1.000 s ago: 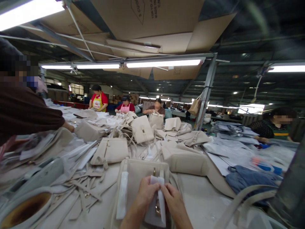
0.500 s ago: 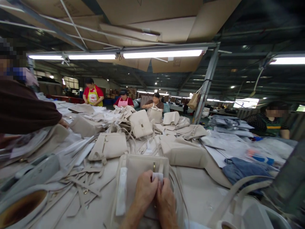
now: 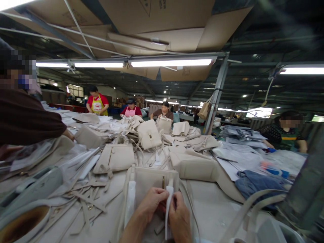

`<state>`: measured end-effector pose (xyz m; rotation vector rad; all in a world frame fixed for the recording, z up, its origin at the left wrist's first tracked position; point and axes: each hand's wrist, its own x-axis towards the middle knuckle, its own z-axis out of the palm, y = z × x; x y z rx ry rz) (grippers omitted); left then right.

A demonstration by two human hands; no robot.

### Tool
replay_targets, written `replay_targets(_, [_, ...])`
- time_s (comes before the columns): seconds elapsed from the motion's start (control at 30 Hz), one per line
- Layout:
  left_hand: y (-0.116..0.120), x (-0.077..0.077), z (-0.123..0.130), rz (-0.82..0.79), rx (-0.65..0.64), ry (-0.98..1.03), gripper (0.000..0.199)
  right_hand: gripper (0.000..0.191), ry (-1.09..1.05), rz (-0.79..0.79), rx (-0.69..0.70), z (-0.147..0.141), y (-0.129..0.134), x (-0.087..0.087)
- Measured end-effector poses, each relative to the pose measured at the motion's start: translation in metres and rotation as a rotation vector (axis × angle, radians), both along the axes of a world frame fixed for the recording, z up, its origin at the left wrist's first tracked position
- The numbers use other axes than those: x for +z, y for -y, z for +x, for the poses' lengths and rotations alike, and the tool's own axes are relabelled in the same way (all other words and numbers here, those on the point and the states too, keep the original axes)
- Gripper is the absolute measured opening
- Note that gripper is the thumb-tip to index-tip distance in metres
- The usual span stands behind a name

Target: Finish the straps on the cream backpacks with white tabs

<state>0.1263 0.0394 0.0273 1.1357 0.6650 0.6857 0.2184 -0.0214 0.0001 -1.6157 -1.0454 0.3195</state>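
Bag (image 3: 144,179): right under the fingers (image 3: 161,193), its lower half lost behind the forearms and off the bottom edge!
White strip (image 3: 168,204): a stretch of it disappears among the fingers.
Brown sleeve (image 3: 27,118): left of the fingers, sliced by the edge.
Round vessel (image 3: 32,204): lower left of them, cropped, contents anyone's call.
Yellow apron (image 3: 97,106): far beyond, lettering too tiny!

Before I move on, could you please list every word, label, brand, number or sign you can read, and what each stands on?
None reads clearly enough to quote.
Large overhead cardboard: inverted letters, cut off and blurred.
Lower cardboard panel: printed block, too small.
Yellow apron: lettering, too small.
Nearest bag and white strip: no readable text.
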Motion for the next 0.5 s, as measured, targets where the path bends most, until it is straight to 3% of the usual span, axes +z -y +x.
replay_targets(0.23, [0.001, -0.006, 0.008, -0.055, 0.13, 0.024, 0.04, 0.015, 0.122, 0.058, 0.04, -0.005, 0.004, -0.002])
replay_targets(0.37, [0.005, -0.005, 0.012, -0.017, 0.185, 0.09, 0.042, 0.02, 0.148, 0.119, 0.091, -0.005, 0.013, 0.007])
replay_targets(0.5, [0.01, -0.005, 0.014, 0.022, 0.192, 0.121, 0.044, 0.033, -0.041, 0.033, 0.148, 0.009, 0.014, 0.024])
